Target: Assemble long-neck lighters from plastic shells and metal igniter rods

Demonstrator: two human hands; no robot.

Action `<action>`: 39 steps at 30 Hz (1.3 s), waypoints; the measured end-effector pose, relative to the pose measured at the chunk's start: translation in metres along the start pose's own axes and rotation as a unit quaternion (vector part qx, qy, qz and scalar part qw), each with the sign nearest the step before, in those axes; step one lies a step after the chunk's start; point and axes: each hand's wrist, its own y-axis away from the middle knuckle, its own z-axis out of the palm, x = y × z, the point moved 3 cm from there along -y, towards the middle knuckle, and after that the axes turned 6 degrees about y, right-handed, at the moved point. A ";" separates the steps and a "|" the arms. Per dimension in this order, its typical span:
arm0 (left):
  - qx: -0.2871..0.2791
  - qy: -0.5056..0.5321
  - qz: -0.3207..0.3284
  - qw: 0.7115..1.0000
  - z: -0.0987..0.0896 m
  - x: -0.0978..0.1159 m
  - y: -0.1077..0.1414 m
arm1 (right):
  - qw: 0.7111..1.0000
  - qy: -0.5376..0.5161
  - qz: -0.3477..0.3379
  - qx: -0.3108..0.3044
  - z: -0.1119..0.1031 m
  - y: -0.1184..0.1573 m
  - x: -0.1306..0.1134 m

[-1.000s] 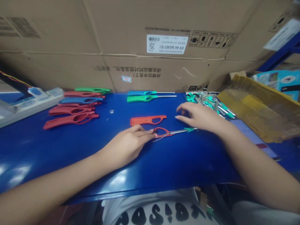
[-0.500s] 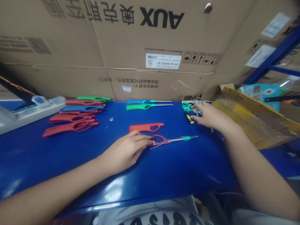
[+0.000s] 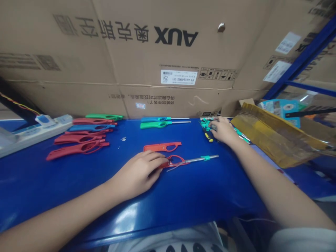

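Note:
My left hand (image 3: 143, 171) is closed around the handle end of a red lighter half-shell (image 3: 176, 161), which lies on the blue table. A metal tube (image 3: 195, 160) with a teal collar (image 3: 206, 158) extends rightward from that shell, and a thin grey strip hangs by its loop. Just behind lies a separate orange-red shell half (image 3: 162, 146). My right hand (image 3: 223, 129) reaches into a pile of small teal parts (image 3: 205, 123) at the back right, fingers bent; what they touch is partly hidden. A black and yellow screwdriver (image 3: 208, 135) lies beside its fingertips.
Several red, blue and green lighter shells (image 3: 78, 148) lie at the left, near a white power strip (image 3: 34, 131). Two long lighters (image 3: 154, 124) rest at the back middle. A large cardboard box (image 3: 126, 70) walls off the back; a taped carton (image 3: 278, 140) stands right.
My right hand has shifted slightly left and deeper into the teal parts. The left hand keeps its hold on the red shell. The camera view has tilted a little.

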 end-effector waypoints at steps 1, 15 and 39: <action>-0.002 -0.002 -0.004 1.000 0.000 0.000 0.000 | 1.000 -0.003 -0.002 0.001 -0.001 0.000 0.000; -0.012 0.000 -0.028 1.000 -0.002 0.000 0.000 | 0.981 -0.161 -0.103 -0.037 -0.030 0.008 -0.025; -0.007 -0.023 -0.043 0.999 -0.003 -0.001 -0.002 | 0.901 -0.323 -0.243 -0.156 -0.053 0.039 -0.073</action>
